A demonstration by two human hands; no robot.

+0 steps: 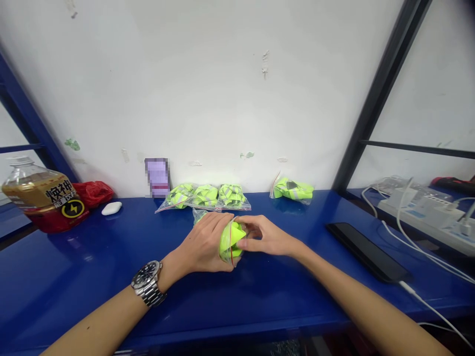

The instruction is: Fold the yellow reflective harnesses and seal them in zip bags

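Note:
My left hand [208, 243], with a metal watch [147, 280] on its wrist, is wrapped round a clear zip bag [224, 253] just above the blue table. Folded neon-yellow fabric [230, 237] fills the bag and shows at its red-lined mouth, which faces right. At that mouth the fingers of my right hand [265, 236] pinch the yellow fabric, thumb below and fingers above. Behind my hands, several similar bags of yellow fabric with grey strips [206, 196] lie in a row against the wall. One more such bag [293, 190] lies apart to the right.
On the left stand a large drink bottle [44, 195], a red plastic bag [94, 193] and a white earphone case [112, 208]. A blurred purple item [158, 175] leans on the wall. Rightward are a black phone [367, 251] on a cable and a power strip [434, 212] with cords.

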